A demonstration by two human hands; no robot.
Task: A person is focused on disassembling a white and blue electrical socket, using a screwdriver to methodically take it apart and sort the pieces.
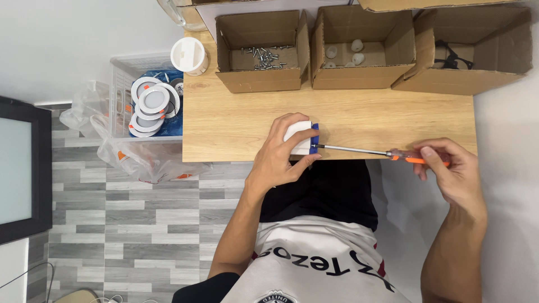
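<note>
Screw-driving step in hand: left hand (283, 154) fingers clamped around white-and-blue fitting (303, 138) at near tabletop (236, 120) edge; right hand (449, 168) fingers pinched on orange-handled screwdriver (365, 151), tip met at fitting; steady axial turning judged needed.

Bright, even indoor light, soft shadows, sharp focus, no glare.

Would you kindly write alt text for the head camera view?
A left hand steadies a small white part on a wooden table while the right hand holds an orange-handled screwdriver against it. Three open cardboard boxes line the far edge.
</note>
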